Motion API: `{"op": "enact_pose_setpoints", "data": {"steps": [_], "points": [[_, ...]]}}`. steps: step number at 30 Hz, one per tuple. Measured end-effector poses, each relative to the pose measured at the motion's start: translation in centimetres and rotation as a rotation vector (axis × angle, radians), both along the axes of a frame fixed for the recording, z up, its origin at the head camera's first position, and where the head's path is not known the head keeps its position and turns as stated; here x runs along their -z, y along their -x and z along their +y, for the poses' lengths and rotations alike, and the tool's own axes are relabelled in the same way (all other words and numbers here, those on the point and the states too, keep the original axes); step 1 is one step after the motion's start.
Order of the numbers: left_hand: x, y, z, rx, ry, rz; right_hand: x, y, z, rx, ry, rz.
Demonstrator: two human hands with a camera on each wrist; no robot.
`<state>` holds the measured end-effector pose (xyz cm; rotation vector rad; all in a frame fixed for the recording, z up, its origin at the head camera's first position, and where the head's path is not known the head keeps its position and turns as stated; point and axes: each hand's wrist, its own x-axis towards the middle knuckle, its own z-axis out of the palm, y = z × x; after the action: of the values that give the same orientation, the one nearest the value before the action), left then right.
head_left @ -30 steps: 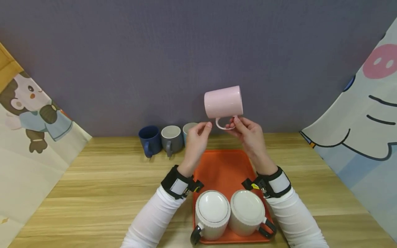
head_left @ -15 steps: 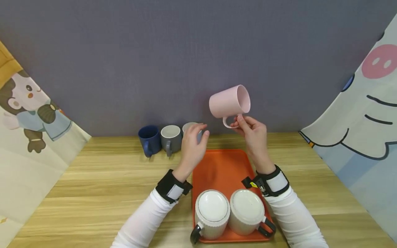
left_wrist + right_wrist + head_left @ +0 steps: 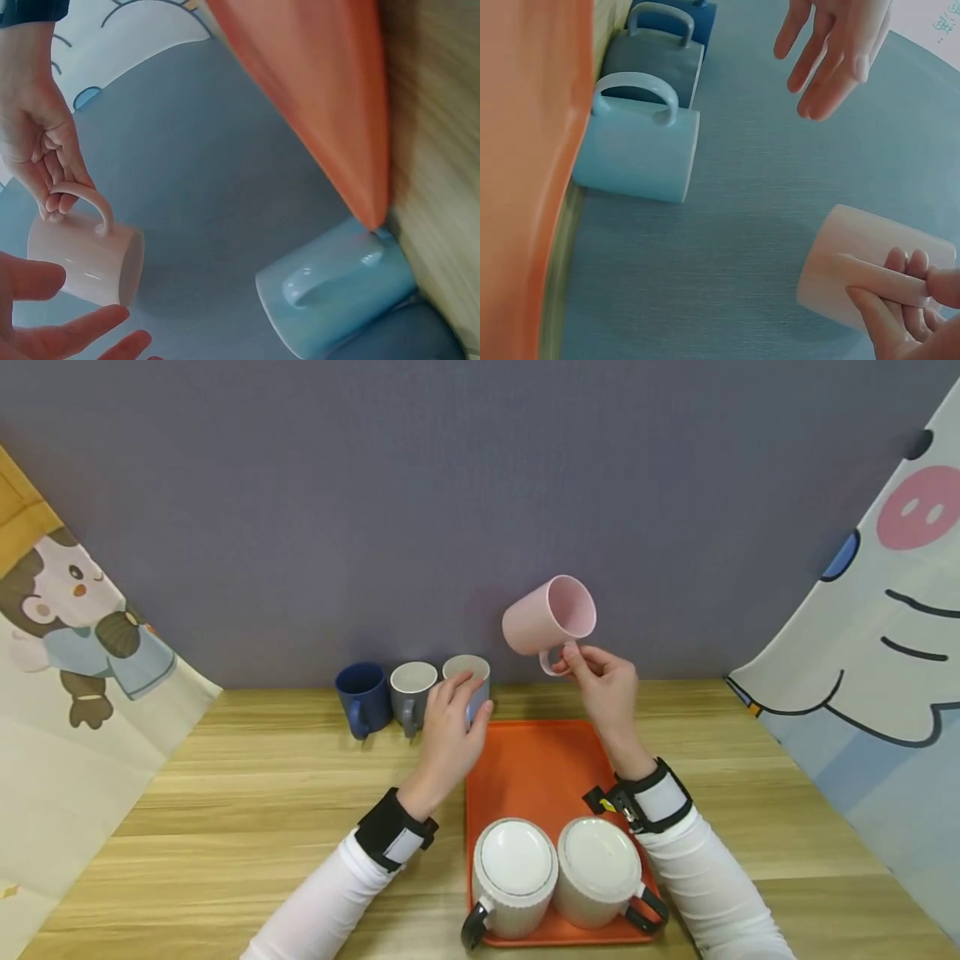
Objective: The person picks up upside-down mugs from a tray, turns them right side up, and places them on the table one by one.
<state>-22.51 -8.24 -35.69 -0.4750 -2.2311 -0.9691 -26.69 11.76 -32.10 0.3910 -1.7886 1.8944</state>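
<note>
My right hand (image 3: 606, 693) pinches the handle of a pink mug (image 3: 528, 622), which hangs tilted in the air above the far end of an orange tray (image 3: 536, 768). The mug's mouth faces up and to the right in the head view. My left hand (image 3: 450, 739) holds nothing; its fingers are spread in front of a light blue mug (image 3: 480, 681), partly hiding it. In the left wrist view, a gap shows between the left fingers and the pink mug (image 3: 86, 259). The right wrist view shows the right fingers and thumb on the handle (image 3: 885, 281).
A grey mug (image 3: 420, 697) and a dark blue mug (image 3: 363, 697) stand upright left of the light blue one, along the grey back wall (image 3: 300, 527). Two upside-down ribbed white mugs (image 3: 513, 868) with black handles fill the tray's near end. Printed cloths hang at both sides.
My left hand has drawn away from the pink mug, down and to the left, and its fingers have spread. The right hand has turned the mug, so its mouth now shows.
</note>
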Motion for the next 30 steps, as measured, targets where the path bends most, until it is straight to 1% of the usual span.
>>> {"op": "enact_pose_setpoints", "data": {"steps": [4, 6, 8, 11, 13, 15, 19, 22, 30], "points": [[0.6, -0.1, -0.5, -0.014, 0.021, 0.022, -0.5, -0.6, -0.3, 0.045, -0.073, 0.006], [0.8, -0.2, -0.7, -0.019, 0.032, 0.032, -0.1, -0.3, -0.3, 0.065, -0.102, 0.021], [1.1, -0.2, -0.8, -0.025, 0.042, 0.036, 0.6, 0.3, -0.2, 0.096, -0.136, 0.035], [1.4, -0.3, -1.1, -0.037, 0.061, 0.036, 0.4, -0.1, -0.4, 0.132, -0.191, 0.044], [1.5, -0.4, -1.3, -0.042, 0.07, 0.033, 0.1, -0.6, -0.6, 0.152, -0.222, 0.034], [1.7, -0.5, -1.6, -0.045, 0.077, 0.024, -0.3, -1.1, -0.9, 0.155, -0.239, 0.025], [2.1, -0.7, -2.2, -0.059, 0.086, 0.014, 1.3, 0.5, -0.6, 0.157, -0.24, 0.026], [2.3, -0.8, -2.6, -0.071, 0.095, 0.025, 2.4, 1.6, -0.4, 0.174, -0.249, 0.029], [2.8, -1.2, -3.4, -0.075, 0.116, 0.045, 3.6, 1.9, -0.6, 0.2, -0.294, 0.016]]}}
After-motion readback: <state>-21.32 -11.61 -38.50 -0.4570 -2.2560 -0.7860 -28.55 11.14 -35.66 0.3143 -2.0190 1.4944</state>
